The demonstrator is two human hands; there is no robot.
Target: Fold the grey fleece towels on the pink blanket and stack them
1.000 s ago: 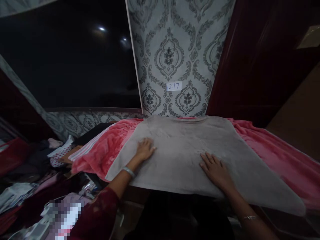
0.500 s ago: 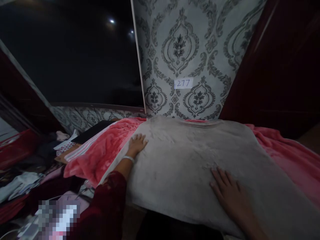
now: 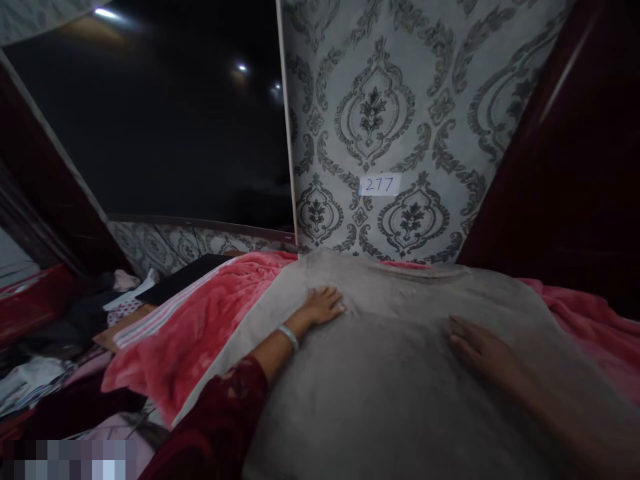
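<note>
clothes pile [image 3: 35,380]: heaped well to the left of the left fingers [image 3: 330,298], lower than the cloth around them
screen [image 3: 175,133]: dark, mounted on the wall [image 3: 375,113], beyond the left fingers and to their left
pink blanket [image 3: 175,353]: striped along one edge, spread left of the left fingers, passing beneath the shirt [image 3: 390,353], showing again right of the right fingers [image 3: 467,329]
bracelet [image 3: 289,338]: around the wrist, just behind the left fingers
left fingers: spread, palm down, lying flat on the upper left of the shirt; gripping nothing
shirt: gray, laid over the pink blanket; under the left fingers, across the gap to the right fingers, and on past them
creases [image 3: 353,307]: just beside the left fingers; likely to deepen or bunch through uneven pushing from one side
slipping: possible for shirt and pink blanket together, through heavy leaning on soft, loose layers; a skewed neckline [image 3: 425,272] likely from a harder drag on one side
neckline: beyond both sets of fingers, pointing away toward the wall
shirt length: running from neckline back past the fingers toward the wearer; near edge out of view, so impossible to tell if longer that way or crosswise
number card [image 3: 380,185]: marked 277, on the wall, beyond the gap between the fingers
right fingers: straight, close together, not gripping; blurred, so contact with the shirt impossible to tell
door [image 3: 565,200]: dark red, beyond the right fingers and to their right
</note>
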